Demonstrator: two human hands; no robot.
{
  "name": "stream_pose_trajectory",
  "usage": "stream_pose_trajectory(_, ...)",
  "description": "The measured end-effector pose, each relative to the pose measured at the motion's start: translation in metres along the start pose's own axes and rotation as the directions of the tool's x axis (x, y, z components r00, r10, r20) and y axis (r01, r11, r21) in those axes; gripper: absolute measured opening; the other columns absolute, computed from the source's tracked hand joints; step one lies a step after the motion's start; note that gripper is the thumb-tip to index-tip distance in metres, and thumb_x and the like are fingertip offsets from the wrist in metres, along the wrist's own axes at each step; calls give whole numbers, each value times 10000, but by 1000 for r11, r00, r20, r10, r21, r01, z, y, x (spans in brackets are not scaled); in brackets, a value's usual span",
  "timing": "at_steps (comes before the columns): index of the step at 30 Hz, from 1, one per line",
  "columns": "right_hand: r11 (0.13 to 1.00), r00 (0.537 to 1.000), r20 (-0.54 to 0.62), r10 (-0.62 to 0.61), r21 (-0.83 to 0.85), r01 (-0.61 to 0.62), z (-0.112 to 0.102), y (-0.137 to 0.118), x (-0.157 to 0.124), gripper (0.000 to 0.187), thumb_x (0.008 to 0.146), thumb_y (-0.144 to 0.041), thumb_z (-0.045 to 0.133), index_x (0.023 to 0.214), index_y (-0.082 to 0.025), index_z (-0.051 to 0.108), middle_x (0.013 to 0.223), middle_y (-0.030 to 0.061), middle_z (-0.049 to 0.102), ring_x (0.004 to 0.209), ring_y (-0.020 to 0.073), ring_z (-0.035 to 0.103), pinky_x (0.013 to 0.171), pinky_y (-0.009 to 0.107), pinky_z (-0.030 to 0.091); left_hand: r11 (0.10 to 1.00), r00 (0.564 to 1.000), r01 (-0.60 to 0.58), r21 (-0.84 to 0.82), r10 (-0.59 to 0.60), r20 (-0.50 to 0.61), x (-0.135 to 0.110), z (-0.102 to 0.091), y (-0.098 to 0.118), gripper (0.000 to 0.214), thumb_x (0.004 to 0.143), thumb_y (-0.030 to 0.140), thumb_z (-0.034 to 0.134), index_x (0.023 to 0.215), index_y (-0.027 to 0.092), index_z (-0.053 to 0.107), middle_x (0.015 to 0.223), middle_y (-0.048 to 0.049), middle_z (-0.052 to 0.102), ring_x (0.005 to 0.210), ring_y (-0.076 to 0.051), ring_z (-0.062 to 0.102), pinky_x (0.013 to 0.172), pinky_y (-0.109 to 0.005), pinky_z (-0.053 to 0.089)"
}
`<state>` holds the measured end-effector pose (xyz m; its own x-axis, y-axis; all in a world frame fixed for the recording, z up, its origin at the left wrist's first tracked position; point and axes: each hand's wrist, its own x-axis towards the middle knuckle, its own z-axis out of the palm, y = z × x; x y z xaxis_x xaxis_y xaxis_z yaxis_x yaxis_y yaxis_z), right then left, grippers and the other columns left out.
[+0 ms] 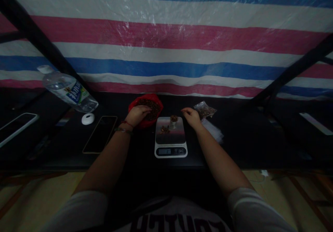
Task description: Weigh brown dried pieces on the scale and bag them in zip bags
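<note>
My left hand (138,114) is over the near-left part of a red plastic bag (132,106) full of small brown pieces (155,108). Its fingers are pinched together at the pieces; what they hold, if anything, is too small to make out. To the right of the bag lies a white kitchen scale (170,140). On its plate stand a small cup (174,122) filled with brown bits and, beside it, a loose little heap of brown pieces (164,130). My right hand (191,116) hovers right of the cup, fingers drawn together, any content hidden.
Right of my right hand lie a clear packet of brown bits (205,109) and several empty clear bags (213,130). A phone (100,134), a white rounded case (87,118) and a water bottle (70,90) are at left. Striped sheeting (166,37) hangs behind the black table (234,148).
</note>
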<state>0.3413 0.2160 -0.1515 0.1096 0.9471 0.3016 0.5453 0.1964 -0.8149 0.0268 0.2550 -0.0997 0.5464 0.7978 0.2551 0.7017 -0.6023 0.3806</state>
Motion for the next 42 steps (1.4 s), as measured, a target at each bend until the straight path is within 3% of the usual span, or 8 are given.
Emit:
stream_pose_trajectory(12, 1000, 1000, -7, -20, -11, 20, 0, 4, 3, 236, 778, -306, 512, 847, -208, 715, 826, 31, 706, 774, 187, 629, 753, 319, 480, 1000, 1000, 11, -4, -11, -23, 0, -5, 14, 248, 873, 274, 525, 1024, 197, 707, 1117, -49, 689, 1072, -202, 606, 1019, -360, 425)
stream_pose_trajectory(16, 1000, 1000, -1, -28, -7, 28, 1, 4, 4, 244, 787, -312, 499, 844, -207, 712, 829, 32, 707, 766, 187, 629, 747, 317, 478, 988, 989, -140, -71, 143, 29, 2, 0, 35, 246, 897, 294, 505, 1006, 209, 709, 1113, -34, 689, 1063, -177, 610, 997, -330, 438)
stream_pose_trajectory(19, 1000, 1000, 5, -29, -6, 30, 0, 5, 4, 248, 786, -315, 499, 848, -201, 710, 831, 36, 707, 756, 188, 629, 733, 313, 477, 950, 949, -280, -141, 295, 108, 2, 7, 55, 234, 901, 295, 515, 1021, 216, 700, 1091, -27, 693, 1044, -153, 615, 965, -287, 448)
stream_pose_trajectory(23, 999, 999, 10, -32, 9, 32, 1, 8, 4, 243, 779, -299, 496, 850, -204, 707, 829, 31, 703, 766, 190, 630, 738, 316, 477, 918, 915, -342, -202, 374, 152, 2, 11, 68, 207, 887, 259, 547, 1032, 222, 690, 1098, -29, 687, 1043, -145, 614, 948, -265, 446)
stream_pose_trajectory(29, 1000, 1000, 15, -17, 18, 17, 3, 11, 6, 240, 768, -285, 497, 856, -203, 705, 831, 31, 703, 771, 193, 631, 753, 324, 477, 940, 958, -206, -271, 251, 142, -4, 7, 68, 401, 842, 252, 607, 1236, 204, 549, 1148, -48, 668, 1058, -163, 621, 930, -279, 469)
stream_pose_trajectory(34, 999, 1000, 17, 0, 33, -1, 3, 12, 5, 244, 771, -291, 497, 864, -194, 701, 844, 32, 705, 756, 184, 629, 733, 308, 476, 909, 970, -161, -384, 217, 106, -5, 12, 65, 361, 878, 219, 511, 1234, 167, 522, 1157, -66, 657, 989, -143, 649, 860, -262, 516)
stream_pose_trajectory(39, 1000, 1000, 16, -21, 24, 20, 2, 12, 6, 244, 778, -298, 496, 865, -198, 700, 838, 25, 704, 777, 180, 629, 741, 299, 469, 969, 980, -176, -171, 189, 64, -5, -8, 65, 251, 889, 240, 466, 1054, 173, 643, 1058, -57, 691, 1003, -168, 630, 911, -296, 477)
stream_pose_trajectory(42, 1000, 1000, 22, -16, -1, 16, 2, 11, 6, 243, 782, -299, 500, 870, -197, 703, 830, 29, 705, 759, 180, 626, 727, 301, 466, 997, 978, -63, -42, 70, 196, -13, -27, 67, 239, 873, 252, 472, 916, 183, 696, 936, -42, 716, 872, -167, 651, 817, -267, 489)
